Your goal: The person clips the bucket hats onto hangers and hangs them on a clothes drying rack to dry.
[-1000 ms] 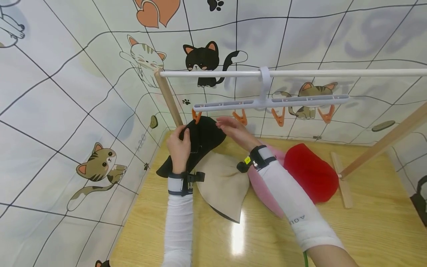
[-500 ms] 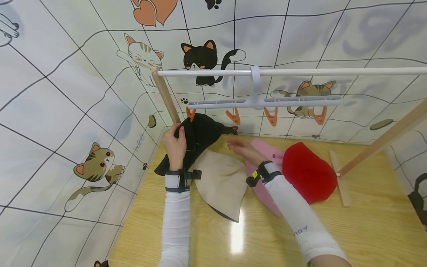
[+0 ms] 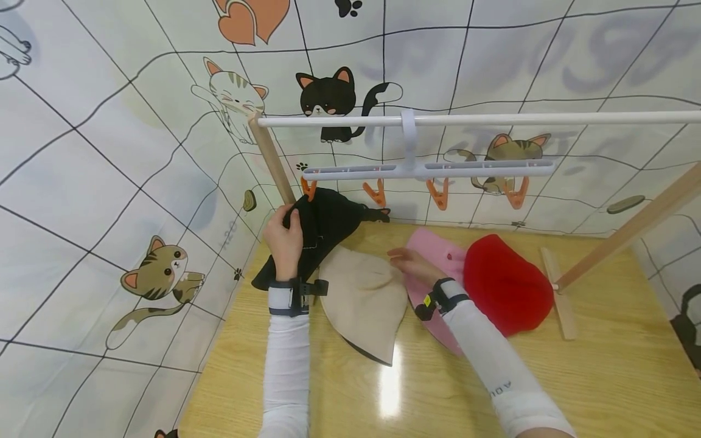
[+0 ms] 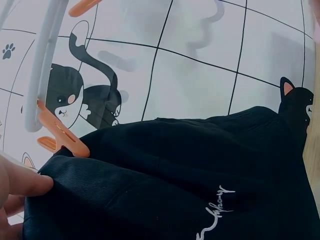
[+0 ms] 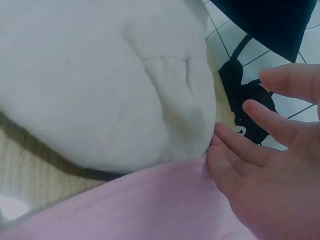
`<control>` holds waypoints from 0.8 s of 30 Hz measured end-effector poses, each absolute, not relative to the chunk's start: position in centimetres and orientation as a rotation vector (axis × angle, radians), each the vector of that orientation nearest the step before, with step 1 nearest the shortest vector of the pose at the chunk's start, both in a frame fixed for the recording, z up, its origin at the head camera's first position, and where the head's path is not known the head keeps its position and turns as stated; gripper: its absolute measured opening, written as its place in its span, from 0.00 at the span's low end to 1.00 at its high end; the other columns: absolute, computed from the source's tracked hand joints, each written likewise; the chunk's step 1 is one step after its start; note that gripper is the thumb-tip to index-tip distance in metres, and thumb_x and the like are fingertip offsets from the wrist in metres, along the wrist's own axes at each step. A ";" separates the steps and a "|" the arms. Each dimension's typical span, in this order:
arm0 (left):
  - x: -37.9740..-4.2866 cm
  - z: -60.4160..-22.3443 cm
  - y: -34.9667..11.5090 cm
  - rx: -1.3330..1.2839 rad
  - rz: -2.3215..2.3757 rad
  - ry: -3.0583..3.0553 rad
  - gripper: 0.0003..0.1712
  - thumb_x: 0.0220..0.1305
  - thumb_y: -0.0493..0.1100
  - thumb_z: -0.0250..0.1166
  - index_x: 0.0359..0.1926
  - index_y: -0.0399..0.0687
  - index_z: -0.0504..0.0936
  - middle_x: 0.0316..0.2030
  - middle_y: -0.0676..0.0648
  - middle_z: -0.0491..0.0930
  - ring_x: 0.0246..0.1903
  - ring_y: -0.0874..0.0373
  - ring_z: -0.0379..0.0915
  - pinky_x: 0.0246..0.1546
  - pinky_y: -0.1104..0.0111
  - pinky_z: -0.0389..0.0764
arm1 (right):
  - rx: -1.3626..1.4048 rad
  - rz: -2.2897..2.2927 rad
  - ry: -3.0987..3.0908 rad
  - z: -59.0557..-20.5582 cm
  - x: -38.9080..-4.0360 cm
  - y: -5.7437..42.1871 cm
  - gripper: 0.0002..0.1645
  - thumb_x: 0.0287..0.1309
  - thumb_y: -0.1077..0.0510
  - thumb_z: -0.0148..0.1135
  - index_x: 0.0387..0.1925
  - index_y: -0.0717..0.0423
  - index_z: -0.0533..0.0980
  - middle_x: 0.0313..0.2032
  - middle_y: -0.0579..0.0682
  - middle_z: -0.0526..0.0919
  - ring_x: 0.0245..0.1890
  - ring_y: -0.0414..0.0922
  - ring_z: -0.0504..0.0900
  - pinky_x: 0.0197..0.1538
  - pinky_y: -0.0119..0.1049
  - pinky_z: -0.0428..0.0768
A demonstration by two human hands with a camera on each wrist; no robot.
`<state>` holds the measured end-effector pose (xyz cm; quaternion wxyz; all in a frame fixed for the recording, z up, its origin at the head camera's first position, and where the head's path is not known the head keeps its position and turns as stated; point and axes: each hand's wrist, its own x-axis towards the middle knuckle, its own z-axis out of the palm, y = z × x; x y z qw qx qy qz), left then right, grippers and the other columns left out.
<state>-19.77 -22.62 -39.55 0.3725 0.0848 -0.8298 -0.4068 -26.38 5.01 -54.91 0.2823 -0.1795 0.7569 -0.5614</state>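
Observation:
A black bucket hat (image 3: 331, 216) with small white lettering hangs by its edge from the leftmost orange clip (image 4: 65, 134) of a pale hanger (image 3: 482, 170). My left hand (image 3: 283, 243) pinches the hat's edge between thumb and fingers, just below that clip. Low beside the beige hat (image 3: 361, 298) is my right hand (image 3: 417, 266), its fingers loosely extended and holding nothing. In the right wrist view its fingertips are right at the border of the beige hat and the pink hat (image 5: 150, 200). Part of the pink hat lies under my right forearm.
A red hat (image 3: 509, 286) lies on the wooden table (image 3: 350, 401) at right, overlapping the pink one. The hanger hooks over a white rod (image 3: 547, 118) between wooden posts (image 3: 630, 228). Several orange clips hang from it. A cat-print sheet stands behind.
My right hand has drawn away from the black hat, down and right toward the beige and pink hats. The hanger has slid left along the rod; my left hand keeps its pinch, shifting slightly left.

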 end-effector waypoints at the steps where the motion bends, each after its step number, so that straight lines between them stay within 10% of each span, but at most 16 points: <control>1: -19.8 -39.6 -22.6 0.218 -1.041 -2.126 0.10 0.66 0.34 0.59 0.42 0.31 0.83 0.40 0.35 0.83 0.42 0.39 0.78 0.42 0.51 0.76 | -0.477 -1.500 2.029 -55.0 -26.4 5.1 0.29 0.70 0.59 0.49 0.67 0.70 0.59 0.66 0.68 0.63 0.65 0.60 0.62 0.66 0.55 0.58; 24: -19.9 -40.0 -22.3 0.194 -1.037 -2.112 0.09 0.65 0.33 0.60 0.40 0.30 0.84 0.39 0.35 0.83 0.41 0.39 0.78 0.42 0.51 0.75 | -0.526 -1.409 2.003 -53.5 -25.9 4.8 0.32 0.65 0.63 0.54 0.68 0.68 0.59 0.62 0.67 0.68 0.62 0.60 0.66 0.64 0.52 0.62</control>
